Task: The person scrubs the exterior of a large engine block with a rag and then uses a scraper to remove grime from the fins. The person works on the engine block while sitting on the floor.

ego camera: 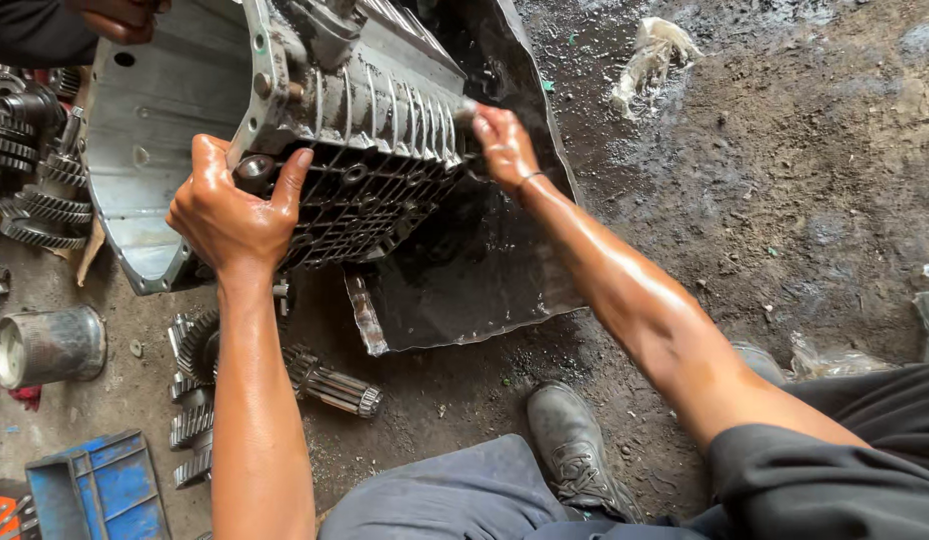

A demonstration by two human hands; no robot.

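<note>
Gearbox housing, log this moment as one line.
left hand: grips gearbox housing | right hand: grips housing's far end | under: oily metal tray

Gearbox housing (355, 130) sits over the drip tray (485, 270).
Gear shafts (285, 380) lie below it, metal cylinder (50, 345) at far left.

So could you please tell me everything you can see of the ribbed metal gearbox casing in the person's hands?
The gearbox casing looks like grey cast metal, oily and grimy, with parallel ribs on top and a grid of webbing on its near face. It sits tilted over a dark oily metal tray. The left hand grips its near left corner; the right hand holds its right end.
</note>
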